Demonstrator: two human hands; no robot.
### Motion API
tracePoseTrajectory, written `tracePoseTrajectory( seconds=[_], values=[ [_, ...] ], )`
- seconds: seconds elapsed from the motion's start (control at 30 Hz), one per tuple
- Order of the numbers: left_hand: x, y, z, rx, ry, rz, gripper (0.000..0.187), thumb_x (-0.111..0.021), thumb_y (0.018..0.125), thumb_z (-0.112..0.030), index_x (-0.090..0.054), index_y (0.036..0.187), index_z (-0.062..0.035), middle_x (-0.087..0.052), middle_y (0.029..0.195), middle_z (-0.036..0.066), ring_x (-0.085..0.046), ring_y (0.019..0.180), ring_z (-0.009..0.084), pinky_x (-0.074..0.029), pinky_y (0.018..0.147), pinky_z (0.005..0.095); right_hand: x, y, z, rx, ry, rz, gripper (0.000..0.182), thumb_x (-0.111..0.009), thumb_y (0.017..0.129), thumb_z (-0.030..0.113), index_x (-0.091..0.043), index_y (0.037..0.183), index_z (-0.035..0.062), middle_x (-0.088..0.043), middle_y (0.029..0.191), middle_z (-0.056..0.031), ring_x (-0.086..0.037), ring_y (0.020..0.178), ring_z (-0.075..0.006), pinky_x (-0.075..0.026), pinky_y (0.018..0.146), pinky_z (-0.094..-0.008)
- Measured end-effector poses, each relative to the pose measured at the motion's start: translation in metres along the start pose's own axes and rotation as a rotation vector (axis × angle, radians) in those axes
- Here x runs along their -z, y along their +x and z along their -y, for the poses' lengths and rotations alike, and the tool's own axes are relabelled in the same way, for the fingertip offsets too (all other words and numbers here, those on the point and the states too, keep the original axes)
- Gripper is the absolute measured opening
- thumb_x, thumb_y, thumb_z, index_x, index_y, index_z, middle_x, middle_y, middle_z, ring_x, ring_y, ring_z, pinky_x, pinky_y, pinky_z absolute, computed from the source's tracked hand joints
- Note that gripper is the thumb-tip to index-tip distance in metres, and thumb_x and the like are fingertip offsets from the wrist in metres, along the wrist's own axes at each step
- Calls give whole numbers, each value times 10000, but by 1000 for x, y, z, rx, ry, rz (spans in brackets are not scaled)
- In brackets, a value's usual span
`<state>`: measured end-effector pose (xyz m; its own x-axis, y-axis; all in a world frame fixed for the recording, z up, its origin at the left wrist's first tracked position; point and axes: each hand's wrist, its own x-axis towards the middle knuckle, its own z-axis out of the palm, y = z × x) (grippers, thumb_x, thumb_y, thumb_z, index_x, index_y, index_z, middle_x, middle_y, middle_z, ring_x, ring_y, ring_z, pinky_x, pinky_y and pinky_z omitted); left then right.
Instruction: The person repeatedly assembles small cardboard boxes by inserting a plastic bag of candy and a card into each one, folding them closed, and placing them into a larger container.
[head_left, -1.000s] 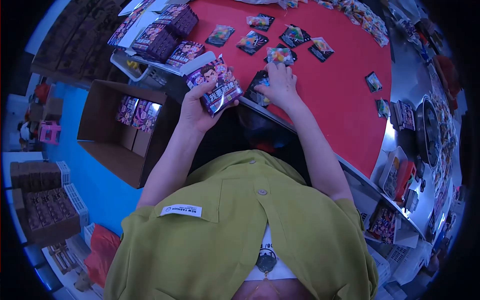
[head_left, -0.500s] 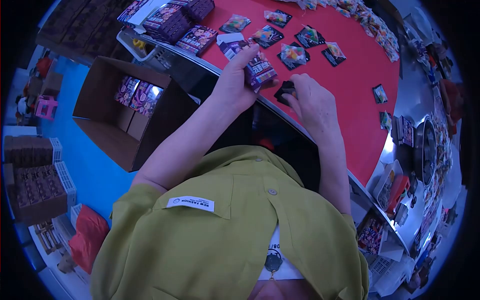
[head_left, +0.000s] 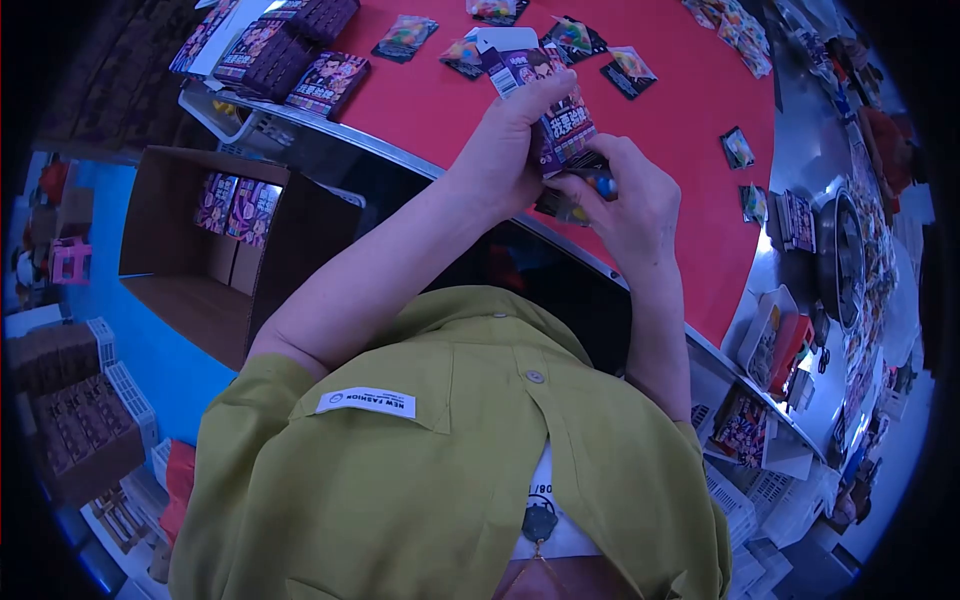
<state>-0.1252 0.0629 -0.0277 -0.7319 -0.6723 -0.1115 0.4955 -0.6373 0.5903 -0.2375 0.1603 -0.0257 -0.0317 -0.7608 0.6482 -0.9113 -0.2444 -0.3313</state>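
My left hand (head_left: 505,155) is closed around a purple printed box (head_left: 567,122), held tilted over the table's near edge with a pale flap standing out at its far end. Close against the box's near end, my right hand (head_left: 642,195) pinches a small clear packet (head_left: 604,183) with bright blue and yellow pieces and dark card. The fingers partly cover this packet. Beyond the box, several packets on black cards lie on the red tabletop, among them one with orange and white pieces (head_left: 630,70) and one at the upper left (head_left: 405,37).
An open cardboard carton (head_left: 190,290) with purple boxes (head_left: 237,208) inside stands left, below the table edge. Stacked purple boxes (head_left: 265,55) sit at the red table's (head_left: 680,250) left end. Far right are heaped packets (head_left: 735,30), a metal bowl (head_left: 842,260) and a tray (head_left: 765,335).
My right hand has come up against the near end of the box, and the coloured packet now shows in its fingers. The view has shifted, moving the carton and stacks leftward.
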Motion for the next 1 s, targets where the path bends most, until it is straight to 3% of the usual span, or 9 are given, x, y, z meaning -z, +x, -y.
tracePoseTrajectory(
  seconds=[0.17,0.23,0.33,0.4,0.43,0.53,0.67,0.73,1.0],
  values=[
    [-1,-8,-10,40,14,-40,166,-620,873,-225,-553,925,-82,-620,852,28,-637,783,125,-539,687,278,-7,6,3,53,-74,29,362,-769,686,203,-559,945,65,-573,744,-48,-584,624,-195,-451,529,-318],
    [8,-7,-11,0,122,9,283,-604,874,-238,-543,1082,-57,-639,957,78,-652,887,165,-546,775,336,-11,9,3,80,-44,26,356,-768,679,196,-559,936,65,-567,735,-46,-578,616,-197,-445,524,-321],
    [19,0,-14,-115,144,-38,304,-592,850,-178,-547,1106,-20,-649,991,106,-660,894,185,-545,782,346,-9,6,-3,128,-98,89,346,-775,693,198,-570,931,55,-579,740,-66,-604,652,-201,-470,555,-301],
    [34,0,-27,-72,169,-13,333,-595,830,-155,-544,1121,-1,-652,1001,118,-663,893,189,-544,789,348,-5,2,-16,-219,116,69,334,-780,731,208,-581,943,43,-613,762,-60,-630,708,-150,-499,621,-252],
    [42,-1,-32,-33,199,2,363,-598,811,-133,-541,1136,18,-655,1011,129,-666,892,192,-543,796,350,0,3,-22,-220,105,71,334,-780,731,208,-581,943,43,-613,762,-60,-630,708,-150,-499,621,-252],
    [41,-11,-23,173,288,26,437,-622,777,-132,-529,1171,36,-657,1010,136,-667,895,212,-558,716,344,14,14,-29,-586,759,-140,341,-781,768,238,-590,978,50,-625,798,-10,-607,764,-74,-503,684,-206],
    [37,-22,-8,453,240,143,393,-676,749,-141,-581,1116,-37,-647,951,62,-647,794,155,-529,614,274,14,26,-35,-462,514,-133,372,-773,772,287,-590,988,45,-618,779,-19,-618,762,-86,-508,663,-209],
    [38,-27,-6,596,273,224,418,-688,750,-146,-571,1131,-20,-660,941,97,-660,795,183,-552,673,293,14,30,-32,-441,374,-59,278,-739,810,153,-590,1002,17,-612,834,-12,-594,787,-64,-500,686,-200],
    [40,-30,-4,652,107,372,502,-723,738,-153,-537,1171,21,-660,991,153,-673,863,236,-560,748,336,4,32,-10,-308,187,-89,332,-759,790,242,-599,966,10,-619,819,-33,-601,723,-89,-501,613,-233]
  ],
)
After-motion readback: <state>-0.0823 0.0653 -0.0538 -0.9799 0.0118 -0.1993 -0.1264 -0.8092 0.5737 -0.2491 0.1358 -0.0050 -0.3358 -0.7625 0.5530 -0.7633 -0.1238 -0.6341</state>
